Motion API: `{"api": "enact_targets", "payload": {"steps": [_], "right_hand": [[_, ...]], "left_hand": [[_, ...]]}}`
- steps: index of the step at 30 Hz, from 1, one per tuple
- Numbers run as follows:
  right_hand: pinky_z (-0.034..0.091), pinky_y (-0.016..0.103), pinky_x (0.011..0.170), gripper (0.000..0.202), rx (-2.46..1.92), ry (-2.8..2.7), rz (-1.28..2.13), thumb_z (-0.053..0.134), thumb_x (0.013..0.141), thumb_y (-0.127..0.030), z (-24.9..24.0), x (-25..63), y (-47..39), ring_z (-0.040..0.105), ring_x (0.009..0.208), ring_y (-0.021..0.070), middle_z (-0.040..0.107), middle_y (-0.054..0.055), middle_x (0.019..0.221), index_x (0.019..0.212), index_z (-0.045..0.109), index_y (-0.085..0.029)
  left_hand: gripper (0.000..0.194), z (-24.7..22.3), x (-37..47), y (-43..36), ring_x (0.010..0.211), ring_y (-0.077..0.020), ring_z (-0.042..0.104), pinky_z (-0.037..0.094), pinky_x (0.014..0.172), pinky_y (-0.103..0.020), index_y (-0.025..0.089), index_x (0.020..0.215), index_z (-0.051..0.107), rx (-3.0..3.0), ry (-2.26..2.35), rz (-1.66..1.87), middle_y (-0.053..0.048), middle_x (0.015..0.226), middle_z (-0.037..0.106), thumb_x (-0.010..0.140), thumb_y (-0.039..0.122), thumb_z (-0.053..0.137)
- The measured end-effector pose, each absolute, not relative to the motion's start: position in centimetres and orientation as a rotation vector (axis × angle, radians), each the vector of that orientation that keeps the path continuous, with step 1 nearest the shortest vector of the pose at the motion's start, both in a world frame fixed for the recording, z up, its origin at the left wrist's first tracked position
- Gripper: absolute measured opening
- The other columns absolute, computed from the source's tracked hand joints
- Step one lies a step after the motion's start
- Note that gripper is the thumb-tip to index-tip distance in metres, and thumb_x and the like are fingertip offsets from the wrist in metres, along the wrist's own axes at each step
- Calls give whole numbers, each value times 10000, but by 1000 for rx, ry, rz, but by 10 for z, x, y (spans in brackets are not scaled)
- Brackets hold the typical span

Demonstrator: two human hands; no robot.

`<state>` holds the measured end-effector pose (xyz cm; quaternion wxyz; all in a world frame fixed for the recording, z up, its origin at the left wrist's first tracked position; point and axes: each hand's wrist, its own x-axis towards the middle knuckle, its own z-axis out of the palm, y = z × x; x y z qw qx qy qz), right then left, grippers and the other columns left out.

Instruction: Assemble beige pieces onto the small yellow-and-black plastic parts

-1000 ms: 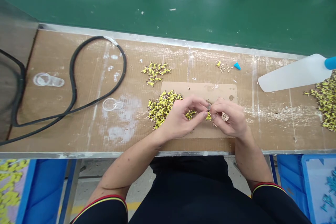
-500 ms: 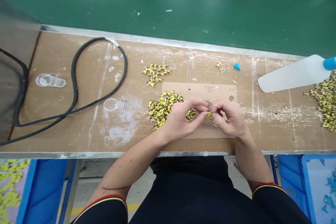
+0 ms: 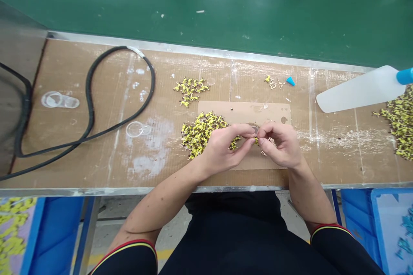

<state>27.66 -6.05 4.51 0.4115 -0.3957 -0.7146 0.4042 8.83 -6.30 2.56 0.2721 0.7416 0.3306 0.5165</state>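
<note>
Left hand and right hand are pinching one tiny yellow piece over the board, both grips closed, likely for fine control; the yellow pile is lying alongside, presumably for quick reach.

The table holds three yellow piles, one bottle

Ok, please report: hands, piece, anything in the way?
Left hand and right hand together over board, pinching yellow piece. Piece mostly hidden. Yellow pile beside left hand, apparently not blocking.

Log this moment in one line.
left hand, right hand: pinching small yellow piece; below: tan board; beside left hand: yellow-piece pile
</note>
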Motion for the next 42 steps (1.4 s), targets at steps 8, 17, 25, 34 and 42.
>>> {"api": "enact_targets", "payload": {"steps": [8, 17, 25, 34, 42], "right_hand": [[407, 216, 466, 97, -1048, -1689, 1140, 640, 843, -154, 45, 277, -63, 498, 503, 89, 561, -43, 581, 758, 623, -197], [384, 221, 478, 131, -1033, -1667, 1143, 645, 807, -102, 48, 276, -64, 469, 516, 87, 559, -44, 580, 723, 612, -198], [326, 206, 440, 143, -1039, -1598, 1335, 647, 858, -162, 48, 276, -66, 383, 484, 71, 444, -76, 565, 743, 570, -200], [259, 208, 437, 258, -998, -1541, 1479, 763, 869, -302, 46, 277, -66, 284, 485, 60, 304, -109, 584, 764, 549, -201], [368, 200, 478, 140, -971, -1480, 1234, 719, 915, -265, 43, 274, -70, 400, 535, 75, 405, -83, 649, 1019, 641, -213]], "left_hand": [[280, 22, 89, -62, 732, -133, 764, 611, 715, -212, 201, 1065, 595, 2022, 837, 1452, -15, 835, 766, 850, 60, 706], [306, 18, 89, -61, 805, -149, 775, 634, 774, -263, 218, 1114, 597, 2180, 708, 1502, -27, 881, 793, 875, 33, 646], [264, 18, 89, -63, 754, -142, 768, 643, 780, -274, 209, 1041, 594, 2198, 685, 1531, -31, 869, 792, 860, 31, 670], [292, 18, 89, -66, 727, -142, 751, 628, 720, -270, 204, 1038, 576, 2203, 708, 1574, -43, 858, 791, 838, 30, 699], [448, 16, 89, -69, 869, -153, 794, 646, 838, -278, 239, 1303, 587, 1821, 891, 1610, -29, 961, 802, 899, 76, 693]]}}
